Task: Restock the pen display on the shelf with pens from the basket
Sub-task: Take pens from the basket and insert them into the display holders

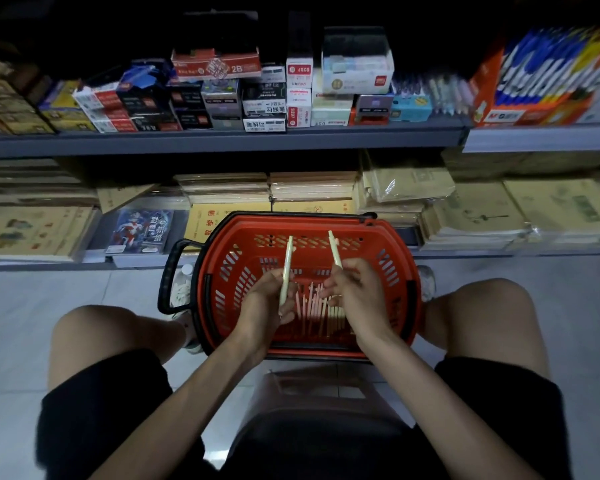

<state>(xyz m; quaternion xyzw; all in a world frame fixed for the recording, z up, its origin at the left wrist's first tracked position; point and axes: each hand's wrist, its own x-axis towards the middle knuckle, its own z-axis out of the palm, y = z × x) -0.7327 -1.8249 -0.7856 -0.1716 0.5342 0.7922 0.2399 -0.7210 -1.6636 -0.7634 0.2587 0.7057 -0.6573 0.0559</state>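
Note:
A red plastic basket (400, 271) stands on the floor between my knees, with several pink and pale pens (317, 311) lying on its bottom. My left hand (267, 301) grips one pale green pen (287, 268) that points up and away. My right hand (355, 289) holds another pale pen (335, 249), tilted up to the left. Both hands hover over the basket. On the upper shelf at the right, a row of pastel pens (440, 93) stands in a pen display, blurred.
The upper shelf (222, 142) carries stacked boxes of stationery (264, 98) and an orange box of blue pens (541, 77). The lower shelf holds piles of notebooks (471, 216). My bare knees flank the basket; a stool (312, 410) is under me.

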